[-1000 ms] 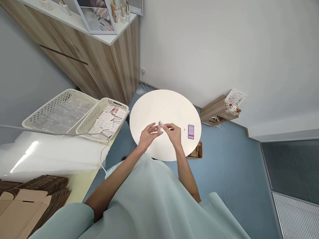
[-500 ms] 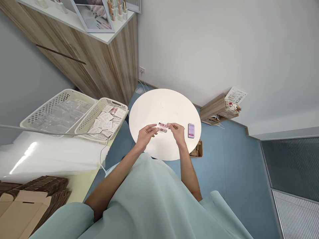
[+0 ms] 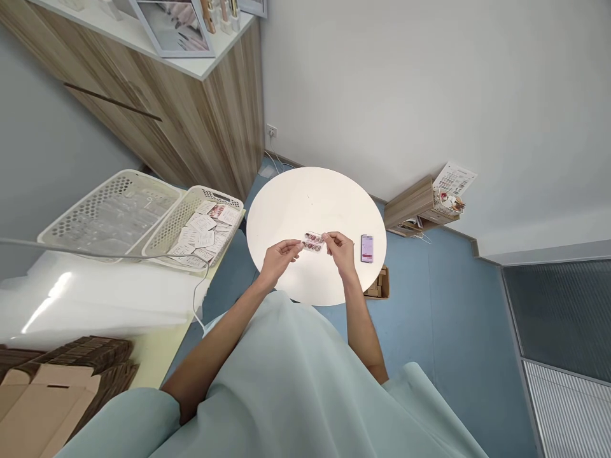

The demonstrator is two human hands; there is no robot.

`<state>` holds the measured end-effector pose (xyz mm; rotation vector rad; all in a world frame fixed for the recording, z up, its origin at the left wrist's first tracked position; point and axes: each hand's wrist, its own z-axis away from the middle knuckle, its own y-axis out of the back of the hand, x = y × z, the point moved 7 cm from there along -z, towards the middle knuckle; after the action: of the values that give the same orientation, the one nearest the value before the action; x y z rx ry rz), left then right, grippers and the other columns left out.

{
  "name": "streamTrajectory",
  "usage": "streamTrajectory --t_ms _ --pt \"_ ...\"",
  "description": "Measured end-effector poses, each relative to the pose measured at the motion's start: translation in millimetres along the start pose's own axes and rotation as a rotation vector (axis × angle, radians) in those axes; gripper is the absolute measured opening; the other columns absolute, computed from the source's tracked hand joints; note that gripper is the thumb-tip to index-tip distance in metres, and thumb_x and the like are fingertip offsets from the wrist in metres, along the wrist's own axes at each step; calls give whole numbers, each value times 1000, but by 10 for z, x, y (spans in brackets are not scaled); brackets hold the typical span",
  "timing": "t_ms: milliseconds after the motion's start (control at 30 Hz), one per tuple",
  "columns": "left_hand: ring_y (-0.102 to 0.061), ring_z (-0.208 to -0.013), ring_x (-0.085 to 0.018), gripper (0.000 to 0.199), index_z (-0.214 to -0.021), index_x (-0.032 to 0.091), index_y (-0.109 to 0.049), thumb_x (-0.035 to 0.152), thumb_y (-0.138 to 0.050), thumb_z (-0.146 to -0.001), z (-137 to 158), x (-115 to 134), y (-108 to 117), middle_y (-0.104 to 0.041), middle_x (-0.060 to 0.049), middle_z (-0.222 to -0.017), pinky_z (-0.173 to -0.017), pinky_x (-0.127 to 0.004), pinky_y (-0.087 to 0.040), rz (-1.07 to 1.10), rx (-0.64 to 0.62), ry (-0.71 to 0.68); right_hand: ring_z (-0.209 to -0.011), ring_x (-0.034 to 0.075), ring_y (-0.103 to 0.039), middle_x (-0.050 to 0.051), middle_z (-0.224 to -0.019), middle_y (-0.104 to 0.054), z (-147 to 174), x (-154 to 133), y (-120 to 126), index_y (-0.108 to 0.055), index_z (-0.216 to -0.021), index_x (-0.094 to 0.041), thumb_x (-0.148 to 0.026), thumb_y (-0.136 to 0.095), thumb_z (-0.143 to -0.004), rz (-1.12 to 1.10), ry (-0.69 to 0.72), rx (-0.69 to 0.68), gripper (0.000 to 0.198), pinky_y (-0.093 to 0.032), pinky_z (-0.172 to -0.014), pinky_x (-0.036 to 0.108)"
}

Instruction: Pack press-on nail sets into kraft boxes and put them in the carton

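Note:
A small clear pack of press-on nails (image 3: pixel 313 242), two rows in dark red and white patterns, is held over the round white table (image 3: pixel 305 191). My left hand (image 3: pixel 280 259) pinches its left edge between thumb and fingers. At the opposite edge, my right hand (image 3: pixel 340 252) grips the upper right corner with thumb and forefinger. A phone (image 3: pixel 367 249) with a lit screen lies on the table just right of my right hand.
To the left, one white basket (image 3: pixel 109 184) holds clear plastic pieces and another basket (image 3: pixel 165 222) holds printed cards. Flat brown boxes (image 3: pixel 52 394) are stacked at lower left. A small wooden shelf (image 3: pixel 413 203) stands by the wall, and a box (image 3: pixel 382 283) sits below the table's right side.
The nail pack has turned slightly and moved a little up and right, showing its face more fully. Both hands keep hold of it. The camera view has shifted slightly.

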<state>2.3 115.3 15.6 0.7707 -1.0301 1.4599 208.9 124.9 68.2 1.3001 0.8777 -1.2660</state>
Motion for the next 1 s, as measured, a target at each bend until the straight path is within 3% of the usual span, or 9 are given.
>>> streamTrajectory --t_ms 133,267,500,700,900,1000 --pt "-62 -67 -17 64 -81 17 -82 80 -84 -73 -39 -84 -6 -79 -15 -92 -63 -32 -47 -5 -52 153 -55 13 -54 -4 -62 -59 23 0 11 -76 -89 -23 -62 -78 -86 -6 -22 -19 40 -41 -55 28" --pt "-55 -61 -14 62 -82 16 -84 77 -88 -70 -123 -72 -45 -81 -17 -96 -55 -30 -37 -23 -103 203 -59 15 -64 0 -69 -69 83 -46 6 -77 -90 -22 -61 -77 -88 12 -17 -83 39 -42 -55 28" --pt "-60 -69 -15 51 -87 19 -86 64 -95 -66 -278 91 -113 -80 -14 -101 -57 -29 -41 -23 -221 140 -83 21 -75 4 -96 -81 353 -83 86 -82 -99 -25 -55 -83 -86 89 -5 -131 33 -55 -73 32" --pt "-64 -70 -20 45 -94 22 -87 60 -94 -71 -333 154 -150 -74 -8 -78 -61 -33 -45 -73 -196 4 -87 21 -69 4 -104 -81 500 119 126 -82 -103 -28 -51 -77 -90 187 26 -71 26 -59 -85 37" --pt "-67 -73 -22 46 -94 20 -87 61 -92 -73 -287 144 -221 -75 -9 -77 -64 -34 -49 -132 -153 -35 -94 22 -70 4 -109 -78 476 227 193 -76 -110 -27 -45 -71 -96 255 54 -54 23 -60 -88 38" --pt "-69 -73 -23 46 -94 20 -86 61 -89 -74 -260 138 -242 -79 -10 -84 -65 -35 -51 -200 -70 -57 -122 28 -68 12 -139 -71 478 134 224 -71 -120 -26 -39 -72 -98 454 179 -14 26 -61 -98 45"
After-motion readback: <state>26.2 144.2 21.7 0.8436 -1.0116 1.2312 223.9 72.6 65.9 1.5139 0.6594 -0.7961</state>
